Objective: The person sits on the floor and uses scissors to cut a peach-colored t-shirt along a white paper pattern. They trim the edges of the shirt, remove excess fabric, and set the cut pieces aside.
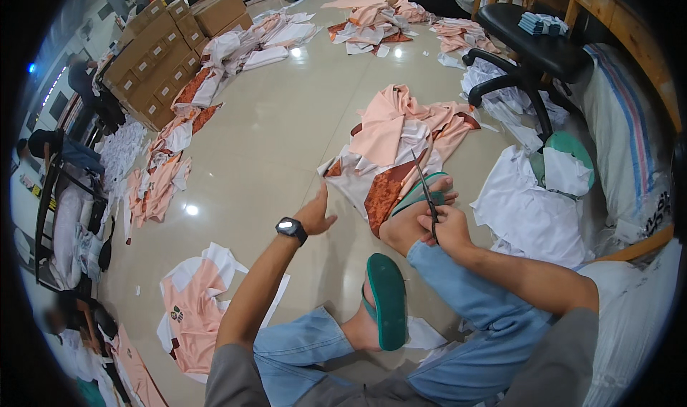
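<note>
On tiled floor point(272, 113), nr peach garment pile point(386, 124): pinching scissors point(427, 189) by handles w/ R grip point(451, 229), pointing blades fwd, prob. for safety; holding L grip point(313, 215) out, spread & empty, nr pile's L edge, prob. for balance.

One bare left hand point(313, 216), one bare right hand point(452, 228), one pair of long metal scissors point(426, 188), two green rubber flip-flops point(388, 303), one black wristwatch point(291, 229), one black swivel chair point(529, 40), seemingly over ten brown cardboard boxes point(154, 56), blurred by distance
</note>
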The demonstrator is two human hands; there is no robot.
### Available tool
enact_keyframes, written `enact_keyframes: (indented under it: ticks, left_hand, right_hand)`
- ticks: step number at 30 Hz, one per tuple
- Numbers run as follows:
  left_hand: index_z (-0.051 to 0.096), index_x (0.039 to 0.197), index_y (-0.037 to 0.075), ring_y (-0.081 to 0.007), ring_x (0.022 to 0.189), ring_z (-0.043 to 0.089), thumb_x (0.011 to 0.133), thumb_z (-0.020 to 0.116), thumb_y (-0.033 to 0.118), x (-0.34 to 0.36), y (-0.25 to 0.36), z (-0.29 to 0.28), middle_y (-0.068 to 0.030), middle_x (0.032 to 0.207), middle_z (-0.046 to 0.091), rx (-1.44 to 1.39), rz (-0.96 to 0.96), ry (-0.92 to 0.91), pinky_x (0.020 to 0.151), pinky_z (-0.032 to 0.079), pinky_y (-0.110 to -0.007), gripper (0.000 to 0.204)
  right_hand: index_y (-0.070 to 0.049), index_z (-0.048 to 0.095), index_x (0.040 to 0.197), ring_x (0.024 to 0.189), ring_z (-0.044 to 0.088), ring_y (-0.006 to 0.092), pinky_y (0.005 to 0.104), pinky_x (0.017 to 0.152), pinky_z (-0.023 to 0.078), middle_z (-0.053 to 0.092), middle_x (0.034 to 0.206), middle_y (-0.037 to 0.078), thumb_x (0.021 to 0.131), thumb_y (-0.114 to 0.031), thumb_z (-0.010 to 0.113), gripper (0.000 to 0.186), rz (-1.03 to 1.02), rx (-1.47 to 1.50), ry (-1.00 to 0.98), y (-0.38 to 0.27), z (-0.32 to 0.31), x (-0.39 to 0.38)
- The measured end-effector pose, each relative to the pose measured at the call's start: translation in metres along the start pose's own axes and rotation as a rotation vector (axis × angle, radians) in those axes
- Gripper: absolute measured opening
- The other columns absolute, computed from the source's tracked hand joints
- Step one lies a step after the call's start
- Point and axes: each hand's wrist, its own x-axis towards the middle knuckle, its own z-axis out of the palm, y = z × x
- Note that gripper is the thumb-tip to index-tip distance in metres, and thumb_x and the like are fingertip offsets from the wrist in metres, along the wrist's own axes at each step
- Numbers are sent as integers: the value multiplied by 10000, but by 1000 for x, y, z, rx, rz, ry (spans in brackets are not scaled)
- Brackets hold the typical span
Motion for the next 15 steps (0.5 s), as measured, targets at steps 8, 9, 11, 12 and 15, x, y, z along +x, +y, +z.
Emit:
enact_keyframes:
  ticks: [8,9,11,12,15]
  left_hand:
    - [194,1639,101,-476,1300,550,972,589,214,57,12,90,-315,1504,470,153,273,-56,1039,495,-533,783]
    - [240,1629,123,-468,1363,485,977,575,225,69,18,96,-298,1554,406,208,306,-84,1065,464,-568,741]
    - [331,1610,166,-451,1489,355,987,548,246,94,25,106,-263,1655,276,315,371,-146,1116,401,-638,665]
    - [340,1607,172,-441,1515,307,994,538,265,113,32,107,-252,1666,261,344,385,-135,1123,364,-672,651]
    - [373,1592,172,-427,1575,182,1023,510,340,150,44,99,-219,1696,218,447,360,-180,1133,243,-772,609]
  right_hand:
    - [60,606,1146,574,656,115,250,504,522,702,767,81,947,-164,780,346,13,99,-114,5,12,-19]
    - [61,608,1138,579,659,115,251,504,520,704,770,82,946,-167,782,345,19,102,-148,3,12,-21]
    - [67,611,1136,593,665,114,250,507,515,712,782,86,943,-173,789,356,52,90,-211,-2,16,-26]
    - [73,612,1141,602,667,112,249,510,513,717,790,89,941,-177,794,368,77,63,-226,-8,14,-29]
    - [86,622,1171,596,646,96,246,523,493,723,790,79,947,-203,789,403,129,44,-279,-11,18,-30]
